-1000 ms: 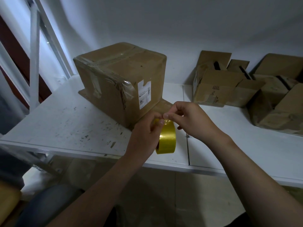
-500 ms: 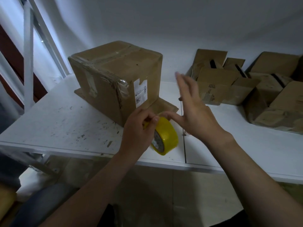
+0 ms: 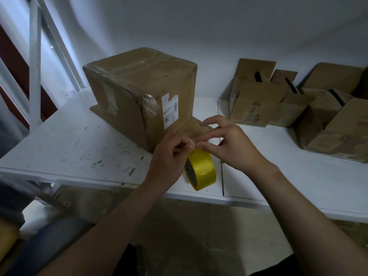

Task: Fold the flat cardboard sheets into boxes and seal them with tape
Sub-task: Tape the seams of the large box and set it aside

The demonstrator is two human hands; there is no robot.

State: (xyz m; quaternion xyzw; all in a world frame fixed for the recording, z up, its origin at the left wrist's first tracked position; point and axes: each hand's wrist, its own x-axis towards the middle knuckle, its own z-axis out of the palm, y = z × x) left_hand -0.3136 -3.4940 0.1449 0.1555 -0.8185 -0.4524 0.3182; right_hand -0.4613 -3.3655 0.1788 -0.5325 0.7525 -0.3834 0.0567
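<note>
Yellow tape roll (image 3: 202, 168) is held on edge at the front of the white table (image 3: 69, 140). The left hand (image 3: 169, 158) curls round its near side, probably to brace it while the free end is found. The right hand (image 3: 233, 144) brings bent, spread fingers to the roll's top beside the left thumb. Whether they pinch a loose end I cannot tell, as the end is too small to see. Just behind, the cardboard box (image 3: 139, 86) stands taped on top, its lower flaps splayed and its far side hidden.
</note>
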